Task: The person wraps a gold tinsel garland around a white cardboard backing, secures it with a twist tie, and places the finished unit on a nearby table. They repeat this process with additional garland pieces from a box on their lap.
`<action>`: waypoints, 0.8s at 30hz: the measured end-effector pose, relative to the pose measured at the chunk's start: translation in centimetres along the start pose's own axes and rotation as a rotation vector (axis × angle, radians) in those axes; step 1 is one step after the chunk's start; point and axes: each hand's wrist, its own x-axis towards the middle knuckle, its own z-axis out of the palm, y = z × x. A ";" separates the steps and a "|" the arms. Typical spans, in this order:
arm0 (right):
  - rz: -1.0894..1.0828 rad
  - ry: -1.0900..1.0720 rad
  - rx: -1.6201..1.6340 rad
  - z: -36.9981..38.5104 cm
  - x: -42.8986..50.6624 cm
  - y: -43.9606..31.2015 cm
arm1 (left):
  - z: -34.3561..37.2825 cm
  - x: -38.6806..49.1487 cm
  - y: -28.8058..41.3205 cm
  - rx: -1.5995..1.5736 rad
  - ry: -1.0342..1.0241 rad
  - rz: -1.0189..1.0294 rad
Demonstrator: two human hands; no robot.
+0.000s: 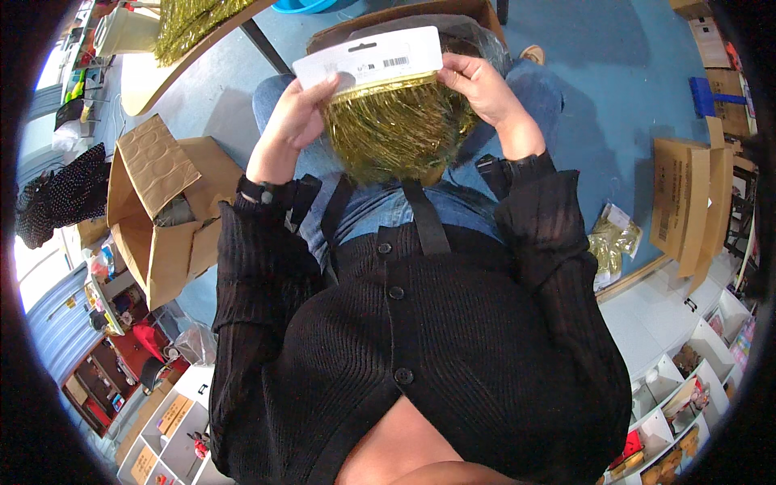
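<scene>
Between my two hands is a white header card [370, 57] with a hang slot and a printed code. Gold tinsel fringe [388, 127] hangs from the card's lower edge and spreads over my lap. My left hand [300, 115] pinches the card's lower left corner, thumb on the face. At the right end, my right hand [479, 88] grips the edge where card and fringe meet. Just beyond the card stands an open cardboard box [327, 39] with a grey plastic liner [418, 24], partly hidden by the card.
At upper left, more gold tinsel [200, 24] lies on a table [136, 91]. An open carton [163, 242] stands on the floor to the left. Packaged gold fringes [612, 236] lie on the floor at right, near another carton [679, 200]. White cubby shelves [661, 388] stand behind.
</scene>
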 end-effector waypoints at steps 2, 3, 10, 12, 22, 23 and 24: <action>-0.022 0.045 -0.133 1.2 -0.1 -0.9 | -0.3 2.0 -1.4 0.161 0.257 0.081; -0.140 0.080 -0.264 2.1 0.1 -1.1 | -0.2 3.0 -2.1 0.239 0.386 0.136; -0.362 0.379 -0.547 7.7 0.4 -0.7 | 5.1 2.8 -5.8 0.012 0.326 0.208; -0.323 0.319 -0.604 8.4 0.2 -0.5 | 7.1 2.2 -6.7 -0.130 0.227 0.383; -0.354 0.123 -0.915 3.2 -1.8 -5.1 | 1.9 3.2 -6.1 0.676 0.212 0.263; -0.374 0.123 -0.895 1.9 -1.7 -5.4 | 1.4 2.9 -5.5 0.757 0.121 0.368; -0.301 0.133 -0.853 0.8 -1.6 -5.3 | 1.0 2.5 -4.8 0.734 0.094 0.336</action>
